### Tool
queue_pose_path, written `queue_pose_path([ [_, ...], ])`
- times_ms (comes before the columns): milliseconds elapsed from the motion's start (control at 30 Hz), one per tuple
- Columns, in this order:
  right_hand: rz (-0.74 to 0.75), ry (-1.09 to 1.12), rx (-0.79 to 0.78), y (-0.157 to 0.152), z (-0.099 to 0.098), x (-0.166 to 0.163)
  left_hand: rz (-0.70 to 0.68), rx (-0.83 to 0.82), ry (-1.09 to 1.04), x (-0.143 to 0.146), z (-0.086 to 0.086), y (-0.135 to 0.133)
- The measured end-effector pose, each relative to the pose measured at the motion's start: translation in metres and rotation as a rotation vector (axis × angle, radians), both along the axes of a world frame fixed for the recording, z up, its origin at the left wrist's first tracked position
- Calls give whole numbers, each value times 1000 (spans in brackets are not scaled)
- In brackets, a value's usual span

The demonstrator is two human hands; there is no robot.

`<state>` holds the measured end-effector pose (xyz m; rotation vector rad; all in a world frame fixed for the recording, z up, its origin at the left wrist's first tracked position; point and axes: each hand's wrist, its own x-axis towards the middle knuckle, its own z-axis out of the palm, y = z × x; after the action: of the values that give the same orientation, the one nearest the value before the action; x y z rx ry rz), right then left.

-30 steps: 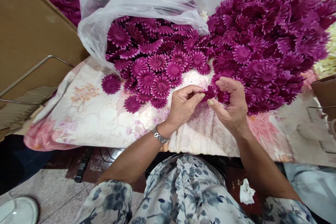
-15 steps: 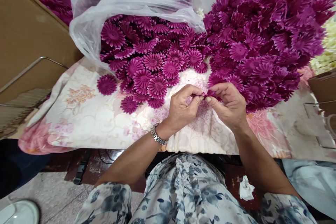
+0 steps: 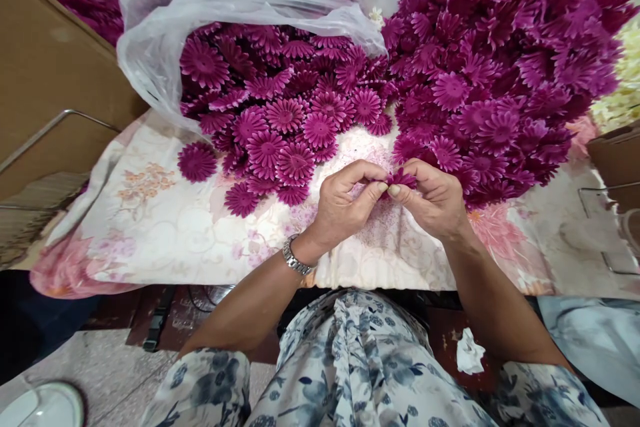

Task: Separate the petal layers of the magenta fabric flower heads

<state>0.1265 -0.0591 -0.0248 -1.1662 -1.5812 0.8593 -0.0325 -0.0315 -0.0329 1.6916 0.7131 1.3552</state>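
Both hands meet over the cloth, pinching one small purple artificial flower [image 3: 403,178] between them. My left hand [image 3: 349,199], with a metal watch [image 3: 297,255] on its wrist, grips the flower's left edge between thumb and forefinger. On the other edge, my right hand [image 3: 434,197] pinches with thumb and fingertips. Much of the flower is hidden behind the fingers. Beyond the left hand, loose purple flower heads [image 3: 295,161] spill from a clear plastic bag [image 3: 150,47]. A taller heap of purple flowers [image 3: 480,93] rises just behind the right hand.
A flowered cloth [image 3: 190,240] covers the table, with purple specks under the hands. A cardboard box [image 3: 60,47] stands at the left, another box [image 3: 617,160] at the right. One single flower head [image 3: 197,161] lies apart on the cloth. White crumpled paper [image 3: 470,352] lies below the table edge.
The flower between my fingers has spread, and more of its petals show now. My hands have stayed nearly in place; the view has shifted slightly.
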Motion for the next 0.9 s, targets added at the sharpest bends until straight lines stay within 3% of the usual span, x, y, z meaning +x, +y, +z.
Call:
queue_pose_path([
  [133, -32, -77, 66, -2, 2, -4, -94, -209, -97, -2, -2, 1],
  [400, -85, -123, 37, -4, -1, -7, -258, -565, -282, 2, -3, 1],
  [633, -150, -125, 8, -3, -2, -8, -287, -579, -315, 6, -4, 3],
  [900, -2, -43, -75, 0, -5, -3, -165, -604, -353, 7, -6, 8],
])
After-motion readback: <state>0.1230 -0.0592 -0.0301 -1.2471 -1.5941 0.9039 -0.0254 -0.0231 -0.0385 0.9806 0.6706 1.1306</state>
